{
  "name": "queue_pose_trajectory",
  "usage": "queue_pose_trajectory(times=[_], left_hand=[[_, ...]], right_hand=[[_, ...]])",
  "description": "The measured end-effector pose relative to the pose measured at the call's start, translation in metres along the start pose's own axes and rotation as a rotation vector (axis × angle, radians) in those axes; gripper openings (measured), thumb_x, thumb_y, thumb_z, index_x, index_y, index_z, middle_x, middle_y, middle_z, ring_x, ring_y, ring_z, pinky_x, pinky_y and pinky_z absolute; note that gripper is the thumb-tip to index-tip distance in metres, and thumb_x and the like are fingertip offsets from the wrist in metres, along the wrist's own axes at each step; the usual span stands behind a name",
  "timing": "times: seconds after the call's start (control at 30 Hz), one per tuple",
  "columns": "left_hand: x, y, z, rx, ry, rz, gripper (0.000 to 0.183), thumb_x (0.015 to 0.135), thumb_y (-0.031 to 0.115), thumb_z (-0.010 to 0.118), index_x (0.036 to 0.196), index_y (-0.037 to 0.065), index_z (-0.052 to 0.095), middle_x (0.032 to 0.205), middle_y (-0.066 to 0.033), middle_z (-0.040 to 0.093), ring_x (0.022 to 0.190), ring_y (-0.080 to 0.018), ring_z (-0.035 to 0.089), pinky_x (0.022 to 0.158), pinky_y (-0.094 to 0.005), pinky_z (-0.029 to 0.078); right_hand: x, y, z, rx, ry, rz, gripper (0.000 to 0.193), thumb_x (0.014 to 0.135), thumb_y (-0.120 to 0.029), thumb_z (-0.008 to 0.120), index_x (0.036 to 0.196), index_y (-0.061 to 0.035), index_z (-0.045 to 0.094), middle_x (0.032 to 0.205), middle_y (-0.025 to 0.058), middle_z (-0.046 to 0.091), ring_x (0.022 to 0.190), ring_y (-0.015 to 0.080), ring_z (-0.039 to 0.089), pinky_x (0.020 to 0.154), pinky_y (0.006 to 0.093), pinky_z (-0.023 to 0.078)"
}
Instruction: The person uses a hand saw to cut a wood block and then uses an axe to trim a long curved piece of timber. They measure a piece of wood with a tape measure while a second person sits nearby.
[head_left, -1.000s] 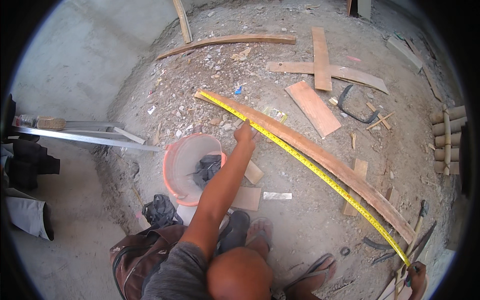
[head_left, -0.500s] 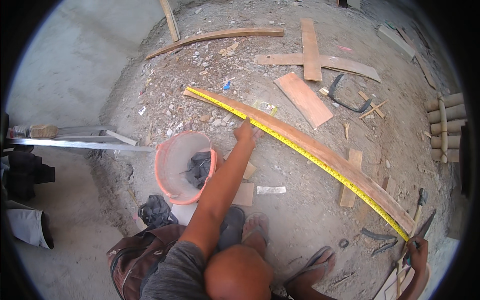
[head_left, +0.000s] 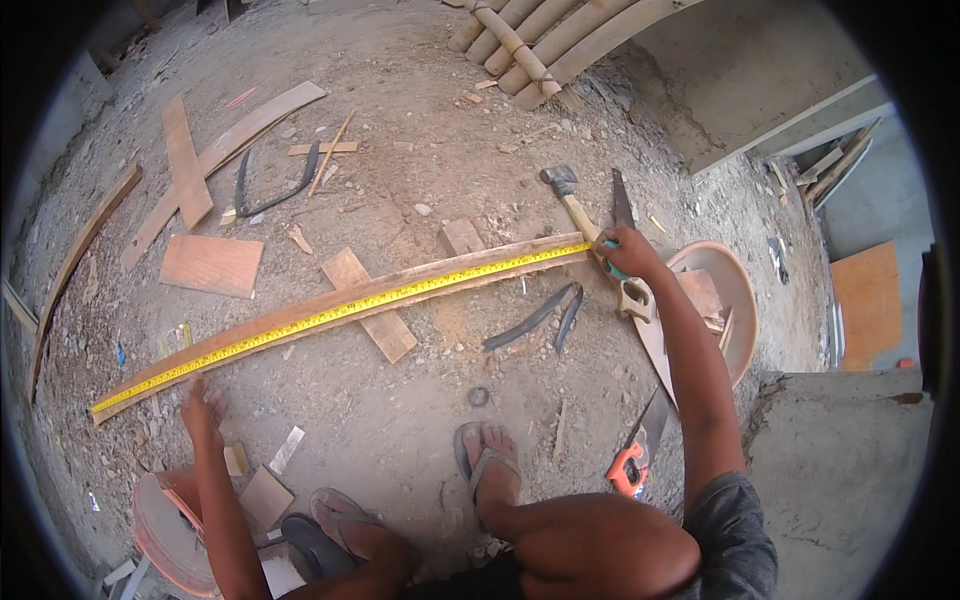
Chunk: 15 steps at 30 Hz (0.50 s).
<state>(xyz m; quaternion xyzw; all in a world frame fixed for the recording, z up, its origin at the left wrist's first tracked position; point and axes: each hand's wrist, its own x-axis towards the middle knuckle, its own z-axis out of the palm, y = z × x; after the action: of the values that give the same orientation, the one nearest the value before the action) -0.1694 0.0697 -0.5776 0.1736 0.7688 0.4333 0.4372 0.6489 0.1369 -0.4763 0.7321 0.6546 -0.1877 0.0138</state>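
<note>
A long wooden board (head_left: 300,312) crosses the ground in front of me. Along it lies a yellow tape measure blade (head_left: 400,292), drawn out from the board's left end to its right end. My right hand (head_left: 628,252) is closed at the right end, around what looks like the teal tape case, partly hidden by the fingers. Under and beside that hand are a hammer (head_left: 577,212) and a handsaw with a dark blade (head_left: 622,200). My left hand (head_left: 203,408) is just below the board's left part, fingers apart and holding nothing.
An orange-rimmed bucket (head_left: 165,545) stands at lower left. At right are a basin (head_left: 745,310) with wood scraps and an orange-handled saw (head_left: 630,465). Plywood pieces (head_left: 212,265), black bent strips (head_left: 535,320) and bamboo poles (head_left: 540,40) lie around on gritty ground.
My view has swung to the right, bringing the basin and the orange-handled saw into sight. My left hand has come off the tape blade; the right stays at the board's right end.
</note>
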Motion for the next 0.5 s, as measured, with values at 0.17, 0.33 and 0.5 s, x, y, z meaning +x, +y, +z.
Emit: queue_pose_trajectory(times=[0.17,0.33,0.5], left_hand=[[-0.015,0.001,0.004,0.079,-0.044,0.048,0.049,0.099,0.028,0.063,0.145,0.013,0.056,0.128,-0.0039,0.066,0.095,-0.0175,0.065,0.078,-0.0291,0.052],[-0.02,-0.004,0.008,0.115,-0.028,0.104,0.049,0.099,0.028,0.064,0.143,0.009,0.056,0.121,-0.0031,0.068,0.092,-0.0154,0.064,0.076,-0.0297,0.052],[-0.019,-0.006,0.011,0.5,-0.006,0.48,0.057,0.092,0.023,0.074,0.144,0.006,0.055,0.125,-0.0056,0.067,0.098,-0.0189,0.064,0.082,-0.0348,0.052]], right_hand=[[0.011,0.011,0.019,0.087,-0.041,-0.013,0.03,0.091,-0.032,0.069,0.102,-0.0043,0.074,0.089,0.0199,0.072,0.081,0.0325,0.068,0.078,0.0434,0.052],[0.023,0.002,0.024,0.032,-0.052,-0.099,0.031,0.09,-0.032,0.07,0.109,-0.0081,0.077,0.094,0.0205,0.074,0.086,0.0352,0.071,0.081,0.0429,0.054],[0.029,0.0,0.028,0.036,-0.08,-0.076,0.033,0.09,-0.031,0.07,0.115,-0.0106,0.077,0.101,0.0205,0.075,0.092,0.0357,0.072,0.085,0.0418,0.054]])
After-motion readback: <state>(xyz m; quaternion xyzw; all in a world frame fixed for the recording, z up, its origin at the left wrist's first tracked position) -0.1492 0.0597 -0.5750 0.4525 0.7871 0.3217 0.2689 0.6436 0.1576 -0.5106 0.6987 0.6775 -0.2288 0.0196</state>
